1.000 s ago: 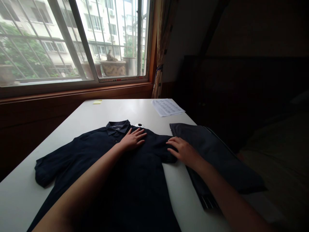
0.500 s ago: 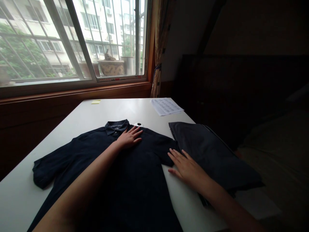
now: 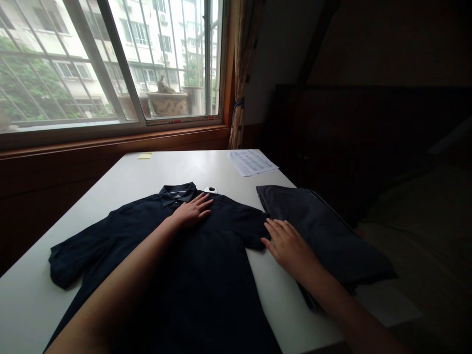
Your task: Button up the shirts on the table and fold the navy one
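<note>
A dark navy short-sleeved polo shirt (image 3: 206, 275) lies spread face up, its collar (image 3: 178, 192) toward the window. My left hand (image 3: 192, 210) rests flat on the shirt's upper chest, just right of the collar, fingers spread. My right hand (image 3: 289, 246) is at the hem of the right-side sleeve (image 3: 252, 223), its fingers stretched out and the thumb apart, touching the sleeve's edge. Beyond that hand lies a folded dark grey garment (image 3: 317, 226), partly covered by my right forearm.
The white table (image 3: 177, 167) bears a small round white object with a black centre (image 3: 211, 190) just past the shirt's shoulder. Printed sheets (image 3: 252, 162) lie at the far right corner, a yellow sticky note (image 3: 145, 156) at the far left. A barred window (image 3: 165, 59) stands behind.
My right hand has moved slightly up and onto the sleeve's edge, its fingers drawn closer together. My left hand stays on the shirt's chest. The whole view has shifted a little.
</note>
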`<state>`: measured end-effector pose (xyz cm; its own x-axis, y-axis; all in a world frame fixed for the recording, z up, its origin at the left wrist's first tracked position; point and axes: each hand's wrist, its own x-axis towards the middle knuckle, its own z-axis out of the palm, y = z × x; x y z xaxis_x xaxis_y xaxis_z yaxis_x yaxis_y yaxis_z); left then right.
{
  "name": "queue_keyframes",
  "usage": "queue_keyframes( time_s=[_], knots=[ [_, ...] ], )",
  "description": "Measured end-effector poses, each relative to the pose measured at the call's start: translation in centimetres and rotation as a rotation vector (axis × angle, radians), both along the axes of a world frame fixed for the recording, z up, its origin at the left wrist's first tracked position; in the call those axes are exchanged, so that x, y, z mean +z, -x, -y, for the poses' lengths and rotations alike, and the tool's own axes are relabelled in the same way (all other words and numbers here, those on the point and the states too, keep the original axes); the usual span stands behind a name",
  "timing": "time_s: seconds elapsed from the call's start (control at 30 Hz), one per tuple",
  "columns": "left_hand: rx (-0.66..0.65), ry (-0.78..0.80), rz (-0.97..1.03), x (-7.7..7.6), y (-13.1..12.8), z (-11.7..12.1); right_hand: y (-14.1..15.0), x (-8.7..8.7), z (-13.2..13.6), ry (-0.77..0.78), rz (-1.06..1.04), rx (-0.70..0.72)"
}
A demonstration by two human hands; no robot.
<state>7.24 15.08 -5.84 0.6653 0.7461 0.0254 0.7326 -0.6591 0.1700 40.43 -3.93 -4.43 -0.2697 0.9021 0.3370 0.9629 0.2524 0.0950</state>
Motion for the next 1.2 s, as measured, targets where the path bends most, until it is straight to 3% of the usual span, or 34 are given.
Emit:
queue_keyframes(
  time_s=[0.4,0.53,0.7,0.87,0.97,1.13,1.2],
  knots=[
    [0.007,0.020,-0.016,0.2,0.3,-0.1,1.0,-1.6,-1.1,0.130,0.043,0.075],
    [0.039,0.021,-0.023,0.0,0.5,-0.2,0.6,-0.4,-1.6,0.131,-0.006,0.077],
    [0.072,0.023,-0.031,0.0,0.4,-0.1,0.2,2.1,-4.4,0.057,-0.003,-0.015],
    [0.085,0.012,-0.031,0.5,0.4,0.6,0.2,2.5,-7.3,0.122,0.103,-0.107],
    [0.025,-0.015,-0.023,0.6,-0.3,2.7,0.2,2.6,-8.2,0.182,0.104,-0.137],
    [-0.337,-0.017,0.117,0.2,-3.0,9.8,0.0,3.6,-9.2,0.286,-0.044,-0.156],
    [-0.398,-0.010,0.169,-0.1,-4.1,12.5,-0.2,4.2,-9.6,0.312,-0.090,-0.139]
  ],
)
